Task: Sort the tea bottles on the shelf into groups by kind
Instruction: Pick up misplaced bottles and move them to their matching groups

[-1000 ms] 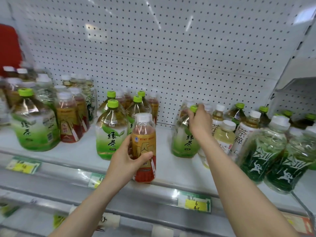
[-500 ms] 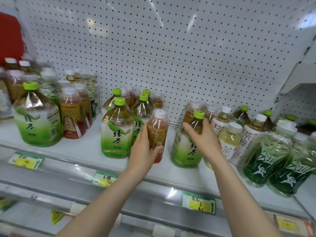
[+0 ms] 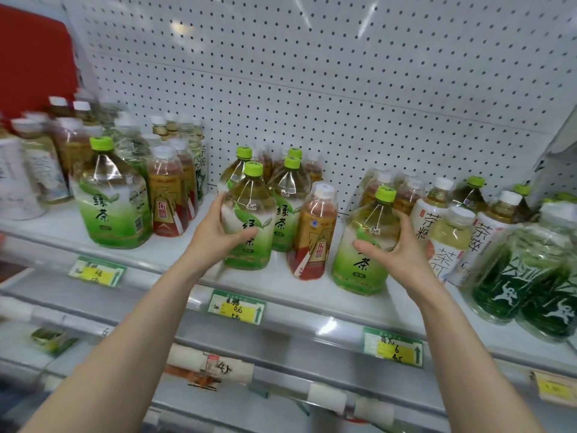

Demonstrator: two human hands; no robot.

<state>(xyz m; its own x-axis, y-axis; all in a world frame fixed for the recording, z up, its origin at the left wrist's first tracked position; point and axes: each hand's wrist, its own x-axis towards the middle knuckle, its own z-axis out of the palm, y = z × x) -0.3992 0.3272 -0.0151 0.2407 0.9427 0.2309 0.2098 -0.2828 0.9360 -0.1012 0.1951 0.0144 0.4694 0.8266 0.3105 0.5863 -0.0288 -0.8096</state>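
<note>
- White pegboard point(image 3: 343, 89) backs a white shop shelf point(image 3: 281, 284) crowded with tea bottles; price tags point(image 3: 236, 307) hang along its front edge.
- The left hand point(image 3: 212, 242) grips the left green tea bottle point(image 3: 249, 207) round its lower body, thumb across the front of the label and fingers wrapped round the left side. That bottle stands near the front of the shelf, just ahead of more green-capped bottles point(image 3: 288, 198).
- The right hand point(image 3: 402, 257) grips the right green tea bottle point(image 3: 368, 220) from its right side, thumb on the front and fingers curled behind. It also sits on the shelf near the front edge.
- A brown tea bottle point(image 3: 315, 226) with a white cap leans between the two held bottles, with no hand on it.
- Further left stands a big green tea bottle point(image 3: 110, 207) beside another brown one point(image 3: 165, 198).
- To the right are white-label bottles point(image 3: 449, 242) and dark green bottles point(image 3: 512, 276).
</note>
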